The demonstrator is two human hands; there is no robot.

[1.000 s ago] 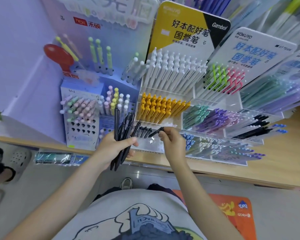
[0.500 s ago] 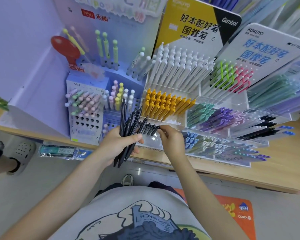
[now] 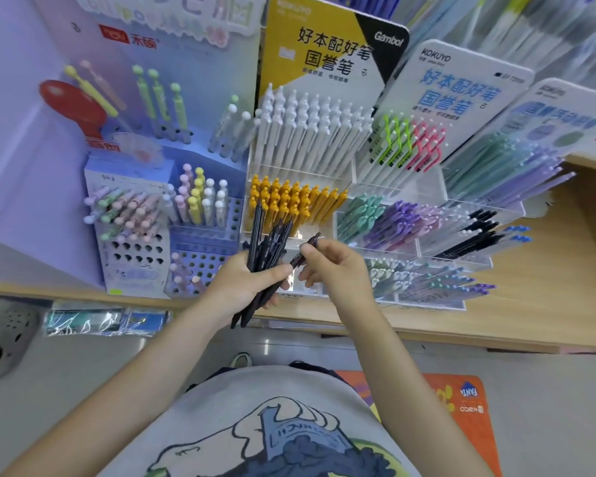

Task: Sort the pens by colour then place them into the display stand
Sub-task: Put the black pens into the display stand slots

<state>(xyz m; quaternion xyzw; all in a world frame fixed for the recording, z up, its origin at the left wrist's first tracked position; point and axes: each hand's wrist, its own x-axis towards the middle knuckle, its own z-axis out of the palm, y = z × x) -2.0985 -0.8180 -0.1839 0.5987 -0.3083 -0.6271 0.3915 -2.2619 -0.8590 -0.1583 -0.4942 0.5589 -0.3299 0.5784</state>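
Black pens bundle [image 3: 267,256] in left hand [image 3: 246,287] grip; right hand [image 3: 334,266] pinches one black pen [image 3: 305,251].

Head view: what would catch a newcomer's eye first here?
At the centre, the left hand grips a bundle of black pens, while the right hand pinches a single dark pen beside it. Behind them, the orange pens stand in a clear display stand, under a yellow sign.
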